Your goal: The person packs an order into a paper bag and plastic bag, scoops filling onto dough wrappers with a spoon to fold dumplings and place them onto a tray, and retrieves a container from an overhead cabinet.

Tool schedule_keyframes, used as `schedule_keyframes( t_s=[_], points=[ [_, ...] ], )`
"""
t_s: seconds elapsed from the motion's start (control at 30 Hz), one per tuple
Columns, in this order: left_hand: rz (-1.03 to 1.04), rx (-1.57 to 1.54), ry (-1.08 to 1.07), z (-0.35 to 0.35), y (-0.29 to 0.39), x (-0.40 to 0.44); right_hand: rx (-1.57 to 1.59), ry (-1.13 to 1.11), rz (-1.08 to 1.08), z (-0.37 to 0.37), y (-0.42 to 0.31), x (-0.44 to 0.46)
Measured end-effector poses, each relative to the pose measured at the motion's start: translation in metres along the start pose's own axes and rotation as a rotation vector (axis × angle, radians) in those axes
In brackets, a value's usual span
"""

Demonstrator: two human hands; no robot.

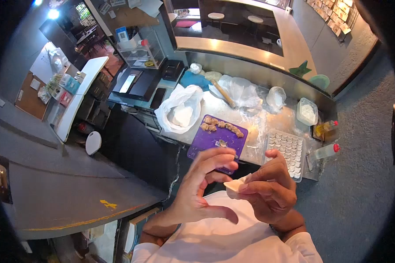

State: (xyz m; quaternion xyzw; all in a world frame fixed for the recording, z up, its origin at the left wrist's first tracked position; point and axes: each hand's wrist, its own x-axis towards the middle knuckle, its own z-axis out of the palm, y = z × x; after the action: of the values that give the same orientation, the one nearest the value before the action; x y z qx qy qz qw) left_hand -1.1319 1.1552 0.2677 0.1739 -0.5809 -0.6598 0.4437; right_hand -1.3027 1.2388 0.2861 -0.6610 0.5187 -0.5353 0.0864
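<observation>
My right hand (pixel 271 189) pinches a small, pale dough wrapper (pixel 233 186) between thumb and fingers, held up in front of my chest. The wrapper looks folded or cupped; whether anything is inside is hidden. To its left is my left hand (pixel 206 186), its fingers curved and spread wide from the thumb, holding nothing. Beyond the hands a purple board (pixel 195 147) lies on the worktop, bearing a row of brown lumps of filling (pixel 224 126) and a small metal-looking utensil (pixel 221 143). A tray of small white dough pieces (pixel 287 151) sits behind my right hand.
On the floury metal worktop (pixel 252 151) are a plastic bag with white dough or flour (pixel 180 115), a rolling pin (pixel 223 93), and a tub of white powder (pixel 307 113). Two red-capped bottles, one with yellow liquid (pixel 324 129) and one clear (pixel 324 151), stand at the right edge.
</observation>
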Motion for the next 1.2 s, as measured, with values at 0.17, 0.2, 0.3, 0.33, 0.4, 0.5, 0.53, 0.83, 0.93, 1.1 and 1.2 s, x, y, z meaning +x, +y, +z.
schedule_keyframes(
  t_s=[0.17, 0.2, 0.3, 0.33, 0.4, 0.5, 0.53, 0.83, 0.93, 1.1, 1.2],
  points=[
    [-0.03, 0.155, -0.214, -0.023, -0.017, -0.002, -0.097, -0.004, -0.029, 0.005, 0.003, 0.004],
    [-0.007, 0.189, -0.196, -0.025, -0.018, -0.001, -0.129, -0.01, -0.025, 0.007, 0.002, 0.006],
    [0.015, 0.288, -0.156, -0.031, -0.017, 0.003, -0.174, 0.002, -0.037, 0.019, 0.0, 0.011],
    [0.014, 0.31, -0.16, -0.032, -0.018, 0.005, -0.162, 0.024, -0.057, 0.026, 0.005, 0.012],
    [-0.054, 0.254, -0.146, -0.037, -0.021, 0.005, -0.172, 0.023, -0.071, 0.032, 0.009, 0.009],
    [-0.1, 0.135, -0.111, -0.043, -0.033, 0.004, -0.147, 0.052, -0.038, 0.041, 0.009, 0.009],
    [-0.173, 0.015, -0.084, -0.049, -0.037, 0.002, -0.148, 0.042, -0.002, 0.041, 0.009, 0.008],
    [-0.493, -0.03, -0.408, -0.067, -0.079, 0.024, -0.158, 0.062, 0.337, 0.045, 0.036, -0.024],
    [-0.633, -0.067, -0.485, -0.051, -0.096, 0.035, -0.148, 0.112, 0.394, 0.034, 0.056, -0.05],
    [-0.571, 0.233, -0.613, -0.017, -0.126, 0.047, -0.226, 0.166, 0.533, -0.015, 0.108, -0.112],
    [-0.614, 0.385, -0.513, -0.008, -0.157, 0.038, -0.4, 0.195, 0.674, -0.066, 0.15, -0.167]
  ],
)
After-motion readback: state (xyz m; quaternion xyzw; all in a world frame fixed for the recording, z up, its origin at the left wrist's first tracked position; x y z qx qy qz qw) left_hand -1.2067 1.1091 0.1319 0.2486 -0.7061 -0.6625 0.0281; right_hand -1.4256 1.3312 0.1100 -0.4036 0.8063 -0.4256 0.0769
